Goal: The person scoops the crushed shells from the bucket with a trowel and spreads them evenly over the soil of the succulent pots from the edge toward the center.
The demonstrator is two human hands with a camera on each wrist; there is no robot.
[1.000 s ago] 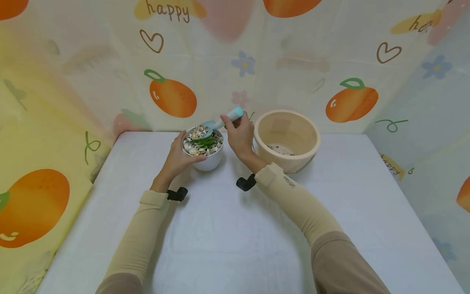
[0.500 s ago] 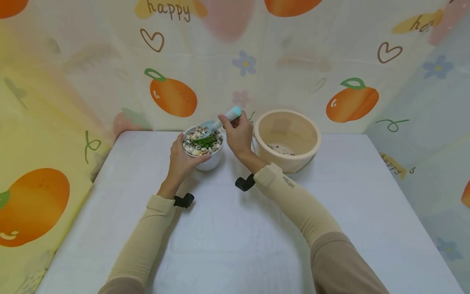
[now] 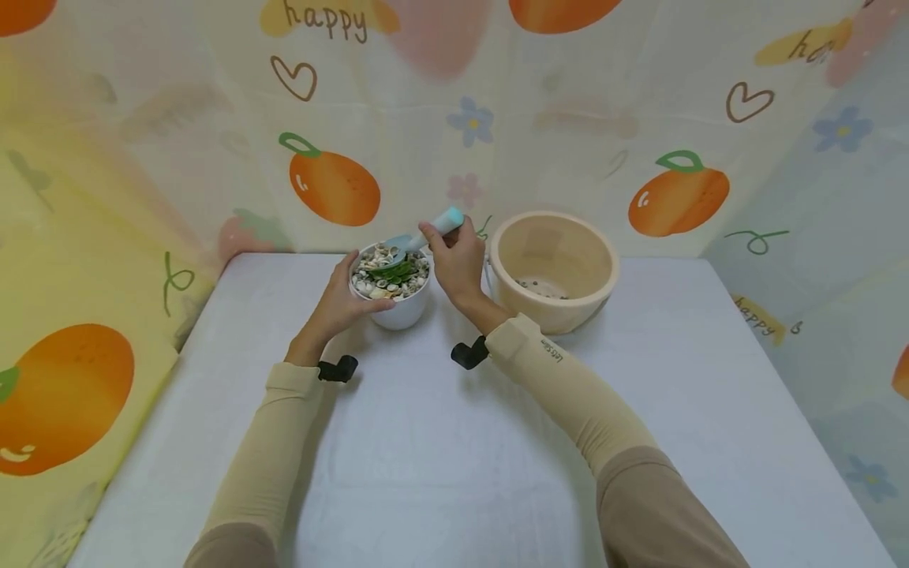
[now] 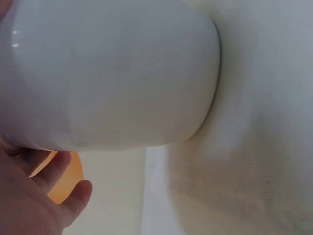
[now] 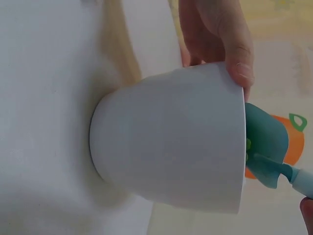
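Note:
A white flowerpot (image 3: 400, 317) stands on the table, filled with small shells (image 3: 371, 285) around a green succulent (image 3: 403, 273). My left hand (image 3: 337, 304) holds it by the rim, thumb on the near side and fingers on the left; the left wrist view shows the pot's smooth side (image 4: 112, 73) up close. In my right hand (image 3: 460, 264) is the handle of a small blue trowel (image 3: 452, 218), pinched above the pot. The trowel's blade (image 5: 266, 132) is tilted at the pot's mouth, over the shells and leaves. The blade partly covers the succulent.
A larger beige pot (image 3: 557, 317) stands right of my right hand, with a few small bits scattered on its bottom. A white cloth covers the table (image 3: 426, 473). Behind it hangs a printed curtain (image 3: 419, 142) with oranges and flowers.
My left wrist swings right, then back left, while the hand stays at the pot's rim. The trowel and my right hand shift slightly left, and its blade stays over the pot.

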